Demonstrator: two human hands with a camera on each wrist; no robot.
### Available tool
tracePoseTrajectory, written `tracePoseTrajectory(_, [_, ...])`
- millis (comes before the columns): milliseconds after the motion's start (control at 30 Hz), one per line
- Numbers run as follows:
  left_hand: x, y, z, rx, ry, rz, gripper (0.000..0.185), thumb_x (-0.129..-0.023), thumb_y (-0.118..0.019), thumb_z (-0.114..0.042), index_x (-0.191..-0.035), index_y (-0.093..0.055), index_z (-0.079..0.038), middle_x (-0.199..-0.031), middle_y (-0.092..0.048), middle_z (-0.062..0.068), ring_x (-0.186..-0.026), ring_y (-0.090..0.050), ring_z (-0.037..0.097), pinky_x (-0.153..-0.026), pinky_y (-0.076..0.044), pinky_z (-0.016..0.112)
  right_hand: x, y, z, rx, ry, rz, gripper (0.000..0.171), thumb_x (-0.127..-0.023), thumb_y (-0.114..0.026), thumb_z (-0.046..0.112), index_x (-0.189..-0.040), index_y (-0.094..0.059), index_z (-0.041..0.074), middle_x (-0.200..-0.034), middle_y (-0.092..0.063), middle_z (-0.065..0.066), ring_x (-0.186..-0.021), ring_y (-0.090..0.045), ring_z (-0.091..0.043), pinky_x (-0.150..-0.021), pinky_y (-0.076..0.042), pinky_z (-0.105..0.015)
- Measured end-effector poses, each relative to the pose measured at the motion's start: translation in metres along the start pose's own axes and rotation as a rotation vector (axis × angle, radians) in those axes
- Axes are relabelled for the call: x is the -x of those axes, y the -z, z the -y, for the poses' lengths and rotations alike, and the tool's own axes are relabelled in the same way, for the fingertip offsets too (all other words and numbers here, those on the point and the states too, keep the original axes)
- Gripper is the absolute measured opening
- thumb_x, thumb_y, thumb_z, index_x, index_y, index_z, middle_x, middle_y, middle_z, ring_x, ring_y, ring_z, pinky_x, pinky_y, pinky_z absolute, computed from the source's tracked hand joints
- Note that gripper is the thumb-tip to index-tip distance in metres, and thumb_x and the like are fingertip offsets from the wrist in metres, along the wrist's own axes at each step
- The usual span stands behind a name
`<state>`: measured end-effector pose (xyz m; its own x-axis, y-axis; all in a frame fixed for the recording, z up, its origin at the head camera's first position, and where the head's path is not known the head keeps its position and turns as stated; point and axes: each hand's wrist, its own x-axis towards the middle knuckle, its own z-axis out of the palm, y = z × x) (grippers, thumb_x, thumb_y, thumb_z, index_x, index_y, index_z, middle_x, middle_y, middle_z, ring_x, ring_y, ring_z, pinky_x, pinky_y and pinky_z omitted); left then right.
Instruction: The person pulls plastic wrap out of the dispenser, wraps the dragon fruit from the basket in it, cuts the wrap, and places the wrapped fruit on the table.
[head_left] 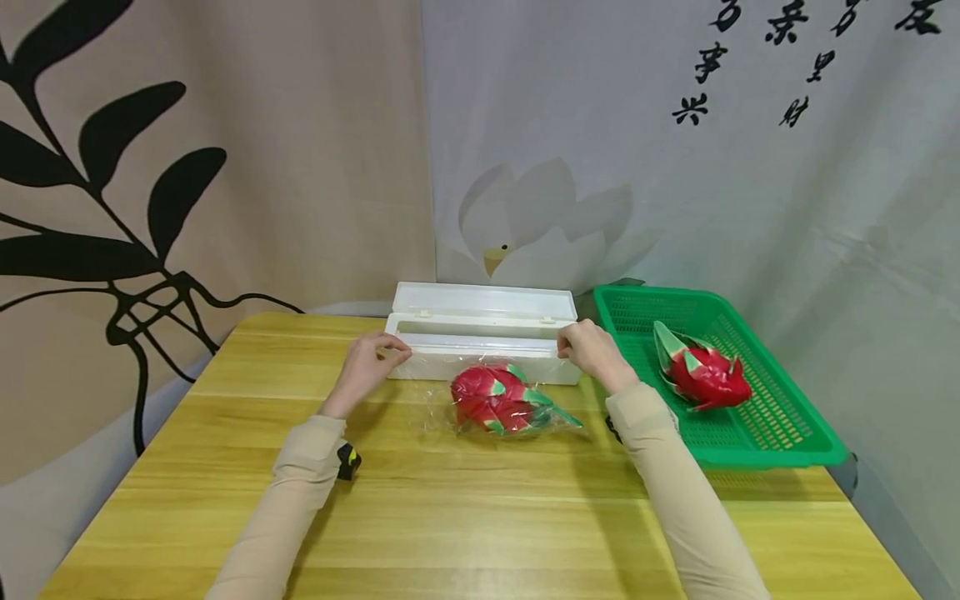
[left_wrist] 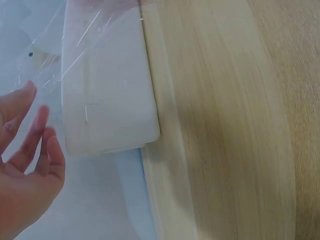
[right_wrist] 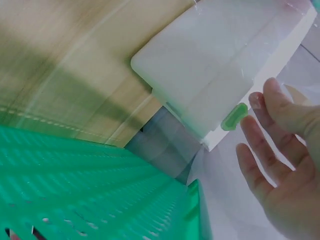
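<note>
The head view looks forward and down from above the near edge of the worktop (head_left: 480, 517), taking in its whole width up to the curtains at the far edge. The left wrist view sits very close to the left end of the white box (left_wrist: 107, 95), facing the far edge. The right wrist view is just as close at the box's right end (right_wrist: 210, 65), beside the green basket (right_wrist: 90, 190). All three share the box (head_left: 483, 332).
</note>
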<state>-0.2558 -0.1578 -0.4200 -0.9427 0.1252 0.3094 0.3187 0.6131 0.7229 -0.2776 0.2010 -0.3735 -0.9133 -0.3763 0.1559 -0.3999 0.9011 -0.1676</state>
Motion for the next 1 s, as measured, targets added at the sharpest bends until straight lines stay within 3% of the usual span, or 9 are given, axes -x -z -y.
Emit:
tracePoseTrajectory(167, [0.002, 0.002, -0.003, 0.020, 0.032, 0.053, 0.016, -0.091, -0.064, -0.019, -0.095, -0.072, -0.006, -0.095, -0.073, 0.012, -0.083, -0.064, 0.022, -0.072, -0.051, 0.029, 0.002, 0.002, 0.002, -0.004, 0.002, 0.010, 0.007, -0.087, -0.067, 0.008, -0.080, -0.069, 0.007, -0.081, -0.070, -0.009, -0.068, -0.061, -0.019, -0.062, -0.051, -0.031])
tracePoseTrajectory(367, [0.005, 0.004, -0.009, 0.083, 0.047, 0.145, 0.019, -0.091, -0.064, -0.025, -0.097, -0.070, -0.007, -0.097, -0.072, 0.012, -0.092, -0.067, 0.023, -0.076, -0.054, 0.029, 0.007, 0.007, 0.007, -0.025, 0.003, 0.050, 0.007, -0.086, -0.068, 0.007, -0.079, -0.067, 0.008, -0.077, -0.069, -0.007, -0.065, -0.058, -0.017, -0.060, -0.049, -0.029])
tracePoseTrajectory(600, [0.012, 0.004, -0.020, 0.166, 0.013, 0.227, 0.019, -0.092, -0.062, -0.020, -0.101, -0.068, -0.005, -0.104, -0.071, 0.017, -0.097, -0.068, 0.030, -0.083, -0.056, 0.034, 0.018, 0.009, 0.016, -0.107, 0.021, 0.042, 0.008, -0.085, -0.069, 0.008, -0.077, -0.068, 0.008, -0.072, -0.067, -0.004, -0.063, -0.056, -0.014, -0.060, -0.048, -0.028])
tracePoseTrajectory(800, [0.021, -0.002, -0.030, 0.198, -0.012, 0.243, 0.016, -0.092, -0.062, -0.015, -0.100, -0.067, -0.002, -0.113, -0.069, 0.015, -0.103, -0.067, 0.029, -0.088, -0.056, 0.035, 0.033, -0.002, 0.017, -0.210, 0.040, 0.016, 0.008, -0.086, -0.068, 0.007, -0.078, -0.069, 0.009, -0.082, -0.071, -0.005, -0.082, -0.067, -0.022, -0.073, -0.055, -0.036])
tracePoseTrajectory(1000, [0.032, -0.014, -0.037, 0.209, -0.069, 0.264, 0.011, -0.089, -0.065, -0.012, -0.097, -0.068, -0.005, -0.116, -0.068, 0.014, -0.111, -0.063, 0.032, -0.098, -0.050, 0.042, 0.047, -0.012, 0.018, -0.299, 0.068, 0.021, 0.006, -0.089, -0.063, 0.005, -0.084, -0.066, 0.005, -0.102, -0.071, -0.015, -0.095, -0.069, -0.029, -0.082, -0.056, -0.042])
